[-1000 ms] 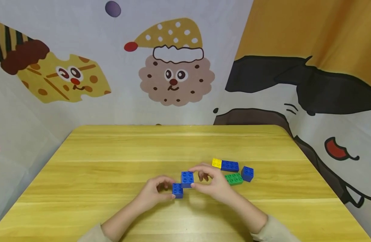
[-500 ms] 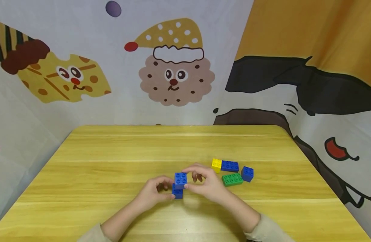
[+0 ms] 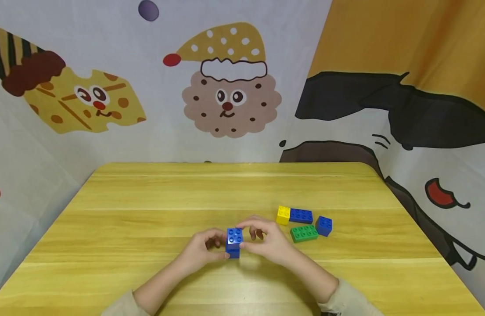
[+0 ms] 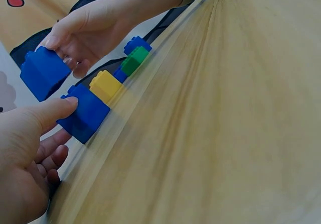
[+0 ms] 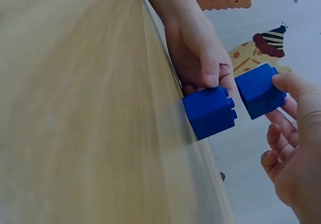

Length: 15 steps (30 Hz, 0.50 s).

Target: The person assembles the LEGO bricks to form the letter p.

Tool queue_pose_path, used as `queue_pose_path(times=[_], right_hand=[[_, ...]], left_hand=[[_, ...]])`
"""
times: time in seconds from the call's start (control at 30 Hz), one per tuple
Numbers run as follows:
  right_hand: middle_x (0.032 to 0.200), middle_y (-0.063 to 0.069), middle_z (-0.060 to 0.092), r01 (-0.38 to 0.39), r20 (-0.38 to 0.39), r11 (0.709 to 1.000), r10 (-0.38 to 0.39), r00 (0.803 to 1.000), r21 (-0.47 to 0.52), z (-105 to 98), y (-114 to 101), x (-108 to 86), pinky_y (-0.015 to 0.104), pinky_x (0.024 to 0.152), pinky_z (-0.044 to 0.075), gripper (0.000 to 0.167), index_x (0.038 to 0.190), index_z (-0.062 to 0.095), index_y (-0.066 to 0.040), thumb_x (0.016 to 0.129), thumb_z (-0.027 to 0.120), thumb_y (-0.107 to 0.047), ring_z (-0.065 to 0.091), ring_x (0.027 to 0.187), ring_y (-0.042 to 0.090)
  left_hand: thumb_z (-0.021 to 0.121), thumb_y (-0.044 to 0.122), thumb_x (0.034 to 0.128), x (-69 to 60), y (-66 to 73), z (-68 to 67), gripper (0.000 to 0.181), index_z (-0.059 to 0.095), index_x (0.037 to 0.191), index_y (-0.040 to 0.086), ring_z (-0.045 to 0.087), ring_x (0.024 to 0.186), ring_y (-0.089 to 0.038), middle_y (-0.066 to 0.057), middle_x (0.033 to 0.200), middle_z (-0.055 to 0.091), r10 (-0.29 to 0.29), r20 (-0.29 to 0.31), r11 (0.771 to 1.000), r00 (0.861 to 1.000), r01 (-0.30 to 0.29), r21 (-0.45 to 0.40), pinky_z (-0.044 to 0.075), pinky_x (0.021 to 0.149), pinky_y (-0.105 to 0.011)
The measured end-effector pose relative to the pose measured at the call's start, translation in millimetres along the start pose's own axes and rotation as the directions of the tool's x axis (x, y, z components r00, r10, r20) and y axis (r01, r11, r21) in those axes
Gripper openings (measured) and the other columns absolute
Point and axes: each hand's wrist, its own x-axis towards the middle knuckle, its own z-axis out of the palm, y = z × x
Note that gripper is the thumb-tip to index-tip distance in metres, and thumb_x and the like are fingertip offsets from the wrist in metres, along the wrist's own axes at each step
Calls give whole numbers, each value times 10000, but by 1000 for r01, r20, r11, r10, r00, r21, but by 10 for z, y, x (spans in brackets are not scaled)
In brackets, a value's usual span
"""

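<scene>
Between thumb and fingers, my left hand (image 3: 200,251) holds a lower blue toy building block (image 3: 234,253) on the table, studs up. My right hand (image 3: 269,242) pinches an upper blue building block (image 3: 235,237) by its right side, straight above the lower one in the head view. Both wrist views show a narrow gap between the upper block (image 5: 260,91) and the studs of the lower block (image 5: 208,114). In the head view the upper block covers most of the lower one's top.
Right of my hands lie a yellow block (image 3: 283,215), a long blue block (image 3: 301,215) touching it, a green block (image 3: 303,233) and a small blue block (image 3: 324,226). A cartoon-printed cloth (image 3: 155,145) hangs behind the wooden table (image 3: 179,188).
My right hand has moved left with its block, from the right of the lower block to a place right above it. The left hand and its block have stayed put.
</scene>
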Motion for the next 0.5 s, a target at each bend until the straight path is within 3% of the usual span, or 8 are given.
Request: queue_pose_path(times=[0.5], right_hand=[[1014,89,658,28,30,1000,-28,999,14,42,99,-4,373,603,456,351,1105,658,32,766,749,36,502,701,385]], left_hand=[[820,122,738,-9,7,-1,348,669,1051,94,539,834,-224,30,907,640,-9,3,1000,1000,9,15,452,706,-276]])
